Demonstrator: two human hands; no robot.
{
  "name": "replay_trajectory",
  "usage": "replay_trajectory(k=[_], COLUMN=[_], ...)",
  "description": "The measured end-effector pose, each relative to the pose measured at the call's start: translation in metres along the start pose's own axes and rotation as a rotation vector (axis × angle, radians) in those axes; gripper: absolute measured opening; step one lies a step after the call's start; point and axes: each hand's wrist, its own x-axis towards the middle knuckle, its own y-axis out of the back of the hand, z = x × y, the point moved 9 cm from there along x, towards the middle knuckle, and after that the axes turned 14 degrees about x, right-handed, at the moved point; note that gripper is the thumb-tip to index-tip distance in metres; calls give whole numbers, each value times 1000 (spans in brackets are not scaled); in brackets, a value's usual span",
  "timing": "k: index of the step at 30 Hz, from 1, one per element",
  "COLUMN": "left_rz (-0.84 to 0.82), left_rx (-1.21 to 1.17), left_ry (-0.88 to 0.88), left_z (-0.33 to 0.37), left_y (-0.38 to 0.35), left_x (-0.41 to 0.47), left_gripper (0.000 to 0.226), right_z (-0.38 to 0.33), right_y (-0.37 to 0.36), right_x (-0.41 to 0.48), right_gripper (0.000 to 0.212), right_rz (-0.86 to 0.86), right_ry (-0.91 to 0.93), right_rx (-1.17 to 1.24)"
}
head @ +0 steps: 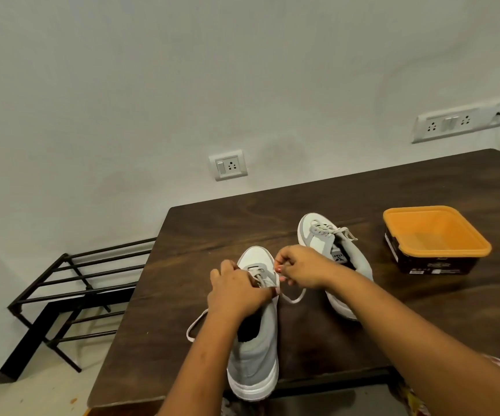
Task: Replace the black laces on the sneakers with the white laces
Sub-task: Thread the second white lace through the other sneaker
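Observation:
A grey and white sneaker (254, 352) stands on the dark wooden table (377, 310), toe pointing away from me. A white lace (295, 297) is threaded through its front eyelets, and its loose ends trail on both sides. My left hand (236, 291) lies over the tongue area, fingers curled on the lace. My right hand (298, 267) pinches the lace at the shoe's right eyelets. A second grey and white sneaker (320, 235) with a white lace lies behind my right hand. No black lace shows.
An orange tub (434, 238) with a dark label stands open at the right of the table. A black metal shoe rack (71, 292) sits on the floor at the left. Wall sockets (227, 165) and a cable are behind the table.

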Motion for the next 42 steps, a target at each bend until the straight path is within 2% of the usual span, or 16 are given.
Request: replay_trajectory(k=[2,6,10,15,20,23,25,29,33,37,42], left_rz=[-23,-163,-217,-190,-74,-182,-197,-221,-308,-322,-347], left_rx=[-131,-366,-481,-536,-410,-546,-583,-666,-851,-863,-910], left_ry=[-5,62,72,68,127,131,144,155,134,136,105], left_z=[1,-13,-23,-28,-53,-55,-55,-56,-53,-53,-48], left_y=[-2,-7,-7,0,16,5,3,-1,-8,-8,-6], left_x=[2,2,0,-1,-1,-3,-4,-1,-4,-4,-7], left_gripper=[33,43,20,17,42,16,2,10,14,13,13], right_z=[2,3,-1,0,-5,-8,-10,-13,-17,-16,-15], right_y=[-8,-13,-13,-20,-24,-24,-26,-37,-48,-55,-56], right_x=[0,0,1,3,5,4,4,2,1,1,-6], right_gripper=[22,18,15,25,21,23,23,20,21,20,16], right_rz=[-4,-11,23,56,111,131,133,141,153,185,306], right_ry=[-7,2,30,26,81,119,139,174,220,239,287], right_rx=[26,8,-37,-1,-5,2,2,58,49,45,55])
